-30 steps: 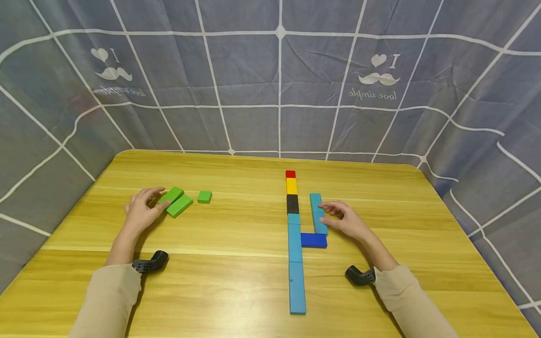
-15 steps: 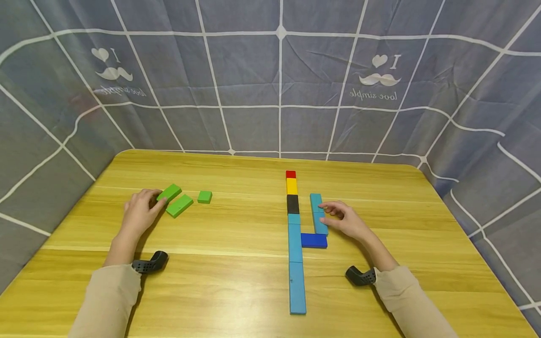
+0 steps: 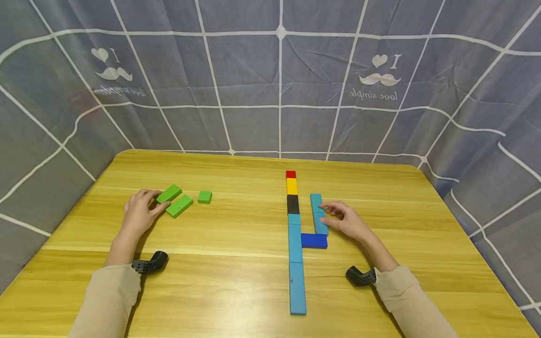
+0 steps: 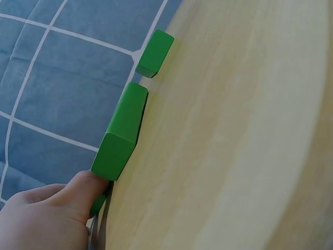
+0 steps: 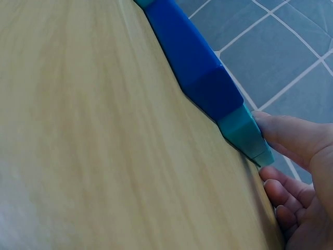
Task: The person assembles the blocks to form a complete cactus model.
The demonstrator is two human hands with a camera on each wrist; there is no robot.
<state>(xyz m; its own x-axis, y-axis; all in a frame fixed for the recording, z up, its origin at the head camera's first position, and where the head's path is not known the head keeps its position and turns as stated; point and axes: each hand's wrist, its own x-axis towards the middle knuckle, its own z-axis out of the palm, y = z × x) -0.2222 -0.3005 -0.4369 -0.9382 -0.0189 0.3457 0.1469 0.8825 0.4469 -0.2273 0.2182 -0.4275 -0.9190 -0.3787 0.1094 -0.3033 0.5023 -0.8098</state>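
Observation:
My left hand (image 3: 138, 212) lies at two oblong green blocks. Its fingers are at the left end of the farther green block (image 3: 169, 193); its thumb reaches the end of the nearer green block (image 3: 180, 206). The left wrist view shows the thumb (image 4: 86, 190) beside the nearer block, partly hiding the farther one. A small square green block (image 3: 204, 197) stands to the right. My right hand (image 3: 347, 220) rests at the right side of two light blue blocks (image 3: 316, 203) placed end to end. Thumb and fingertips touch or nearly touch them. A dark blue block (image 3: 314, 241) adjoins their near end.
A long row runs away from me in the middle: light blue blocks (image 3: 297, 288), then a black block (image 3: 292, 204), a yellow block (image 3: 291, 186) and a red block (image 3: 290, 174). The dark blue block meets its side. A grey-blue curtain (image 3: 245, 94) hangs behind the wooden table (image 3: 228, 281).
The farther green block has shifted slightly away, leaving a gap to the nearer one. My left thumb moved in toward it, then back toward the nearer block. The right hand stays still.

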